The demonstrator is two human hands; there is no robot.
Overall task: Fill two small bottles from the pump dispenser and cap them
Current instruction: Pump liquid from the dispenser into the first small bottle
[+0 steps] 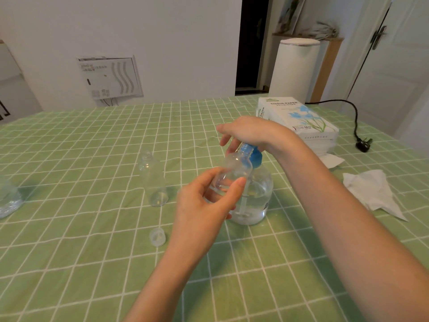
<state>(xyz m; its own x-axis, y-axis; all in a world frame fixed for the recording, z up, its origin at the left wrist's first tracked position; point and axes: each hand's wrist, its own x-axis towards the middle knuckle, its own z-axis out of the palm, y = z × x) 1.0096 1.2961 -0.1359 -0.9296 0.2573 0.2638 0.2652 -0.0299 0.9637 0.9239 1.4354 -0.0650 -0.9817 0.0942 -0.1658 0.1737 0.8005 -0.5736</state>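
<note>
My left hand (204, 203) holds a small clear bottle (234, 170), tilted, with its open mouth up against the blue nozzle of the pump dispenser (255, 201). The dispenser is a clear round bottle of clear liquid with a blue pump head (251, 153). My right hand (250, 133) lies palm down on top of that pump head, fingers spread. A second small clear bottle (154, 180) stands uncapped on the cloth to the left. A clear cap (157, 237) lies in front of it.
The table wears a green checked cloth (81, 252). A tissue paper pack (299, 122) sits at the back right, a crumpled tissue (371, 191) beside my right forearm, a black plug and cable (363, 145) further right. A clear container (8, 201) shows at the left edge.
</note>
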